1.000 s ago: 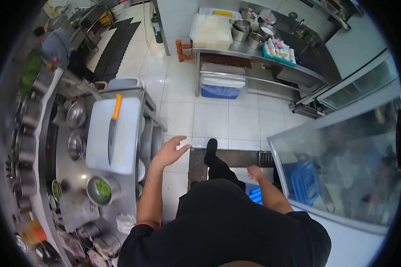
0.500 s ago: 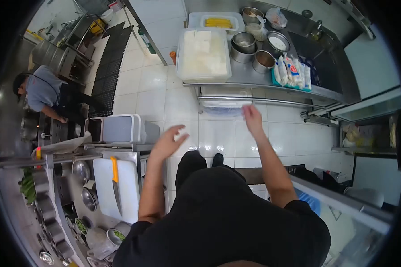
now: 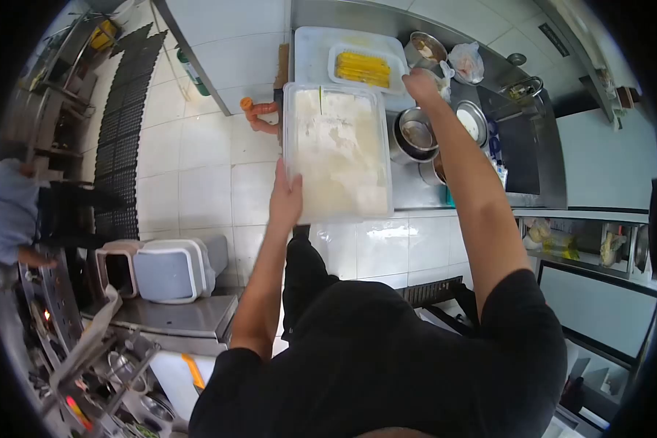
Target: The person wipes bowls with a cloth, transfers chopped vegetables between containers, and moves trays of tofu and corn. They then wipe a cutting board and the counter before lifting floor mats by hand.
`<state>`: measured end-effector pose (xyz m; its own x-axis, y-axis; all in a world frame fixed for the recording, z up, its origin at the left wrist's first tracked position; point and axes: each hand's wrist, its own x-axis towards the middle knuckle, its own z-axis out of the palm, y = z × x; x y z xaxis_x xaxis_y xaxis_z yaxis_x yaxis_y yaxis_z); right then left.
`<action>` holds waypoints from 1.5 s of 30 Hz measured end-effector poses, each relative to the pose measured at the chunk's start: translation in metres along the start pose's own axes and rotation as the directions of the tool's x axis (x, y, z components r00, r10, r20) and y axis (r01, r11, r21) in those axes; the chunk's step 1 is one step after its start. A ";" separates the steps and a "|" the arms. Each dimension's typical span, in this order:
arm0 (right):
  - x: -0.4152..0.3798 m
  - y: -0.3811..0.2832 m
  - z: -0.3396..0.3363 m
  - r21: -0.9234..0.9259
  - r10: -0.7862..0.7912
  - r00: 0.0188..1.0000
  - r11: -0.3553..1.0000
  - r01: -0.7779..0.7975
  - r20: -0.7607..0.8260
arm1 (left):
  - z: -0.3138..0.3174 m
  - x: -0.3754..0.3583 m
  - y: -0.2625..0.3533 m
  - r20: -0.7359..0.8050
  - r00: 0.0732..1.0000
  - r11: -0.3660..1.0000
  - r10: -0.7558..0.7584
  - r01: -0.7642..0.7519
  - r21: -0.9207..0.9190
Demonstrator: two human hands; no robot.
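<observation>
A large clear plastic container [image 3: 387,168] with pale white contents juts slightly over the counter's front edge. My left hand [image 3: 286,196] holds its left side near the front corner, fingers along the outer wall and thumb toward the rim. Stretched over the counter, my right hand [image 3: 421,86] has its fingers curled at the right end of a white tray of yellow sticks [image 3: 363,69], close to a knotted plastic bag [image 3: 443,82]. What those fingertips grip is hidden. Metal pots [image 3: 416,131] stand beneath my right forearm.
A white cutting board [image 3: 310,55] lies under the tray. Beyond are a pot [image 3: 425,50], a bagged item [image 3: 466,62] and a sink [image 3: 522,150]. Grey bins [image 3: 169,270] stand at left, near another person [image 3: 14,208]. An orange handle [image 3: 194,371] shows on the lower-left board.
I have come closer to the counter. My left hand has moved from the air onto the large container, and my right hand has reached forward to the tray's right end.
</observation>
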<state>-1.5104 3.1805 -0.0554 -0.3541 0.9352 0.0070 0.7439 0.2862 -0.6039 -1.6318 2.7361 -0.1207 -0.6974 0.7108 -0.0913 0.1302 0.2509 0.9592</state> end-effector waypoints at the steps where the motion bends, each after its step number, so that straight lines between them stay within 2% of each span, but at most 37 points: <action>1: 0.019 0.003 0.007 -0.060 0.112 0.989 0.992 -0.107 0.092 | 0.005 -0.001 0.001 0.010 0.995 0.991 0.097 -0.098 0.090; 2: 0.030 0.009 0.016 -0.124 0.232 0.956 0.969 -0.212 0.180 | 0.005 -0.003 0.005 0.040 0.994 0.987 0.101 -0.105 0.119; 4: 0.034 0.018 0.033 0.105 0.390 0.861 0.890 -0.443 0.326 | -0.001 -0.005 0.018 0.105 0.988 0.974 0.117 -0.135 0.180; 6: 0.040 0.019 0.042 0.290 0.478 0.771 0.734 -0.614 0.421 | -0.006 0.000 0.016 0.140 0.986 0.986 0.088 -0.106 0.127; 10: 0.048 0.033 0.048 0.468 0.379 0.805 0.667 -0.579 0.456 | -0.016 0.009 0.027 0.182 0.979 0.996 0.091 -0.091 -0.009; 13: 0.043 0.027 0.044 0.544 0.413 0.856 0.661 -0.517 0.312 | -0.020 0.009 0.031 0.219 0.974 0.998 0.052 -0.060 0.034; 16: 0.049 0.028 0.038 0.522 0.307 0.906 0.743 -0.419 0.291 | -0.020 0.012 0.021 0.254 0.965 0.998 0.060 -0.058 -0.014; 20: 0.054 0.024 0.026 0.504 0.277 0.934 0.787 -0.355 0.226 | -0.025 0.013 0.020 0.297 0.954 0.998 -0.034 0.049 -0.041; 22: 0.051 0.015 0.015 0.512 0.298 0.924 0.770 -0.381 0.240 | -0.027 0.017 0.020 0.313 0.949 0.994 -0.044 0.072 -0.078; 24: 0.043 0.000 0.002 0.545 0.321 0.924 0.746 -0.383 0.210 | -0.033 0.024 0.019 0.348 0.929 0.977 -0.125 0.176 -0.119; 25: 0.039 0.001 0.000 0.585 0.285 0.940 0.737 -0.339 0.186 | -0.036 0.028 0.018 0.379 0.912 0.964 -0.159 0.226 -0.139; 28: 0.024 -0.002 -0.024 0.652 0.227 0.971 0.725 -0.223 0.079 | -0.042 0.045 0.014 0.311 0.932 0.969 -0.187 0.226 -0.095; 32: 0.021 0.009 -0.074 0.705 0.300 0.950 0.655 -0.271 0.086 | -0.060 0.075 0.013 0.218 0.966 0.985 -0.137 0.156 -0.074; 35: 0.020 0.033 -0.122 0.727 0.365 0.931 0.644 -0.239 -0.018 | -0.076 0.092 0.029 0.141 0.979 0.982 -0.149 0.163 -0.097; 39: 0.027 0.107 -0.188 0.801 0.492 0.868 0.546 -0.246 -0.069 | -0.094 0.104 0.036 0.064 0.970 0.957 -0.235 0.243 -0.161; 41: 0.027 0.137 -0.213 0.799 0.536 0.824 0.571 -0.191 -0.186 | -0.094 0.108 0.041 0.051 0.953 0.937 -0.298 0.303 -0.174; 43: 0.045 0.199 -0.229 0.772 0.596 0.756 0.604 -0.200 -0.270 | -0.088 0.112 0.051 0.059 0.944 0.933 -0.325 0.330 -0.146; 45: 0.048 0.238 -0.245 0.790 0.633 0.715 0.584 -0.188 -0.297 | -0.079 0.120 0.058 0.067 0.938 0.929 -0.340 0.346 -0.128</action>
<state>-1.2114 3.3447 -0.0041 0.3857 0.9119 -0.1403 0.0535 -0.1739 -0.9833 -1.7634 2.7837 -0.0545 -0.6511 0.6257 -0.4295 -0.2105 0.3948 0.8943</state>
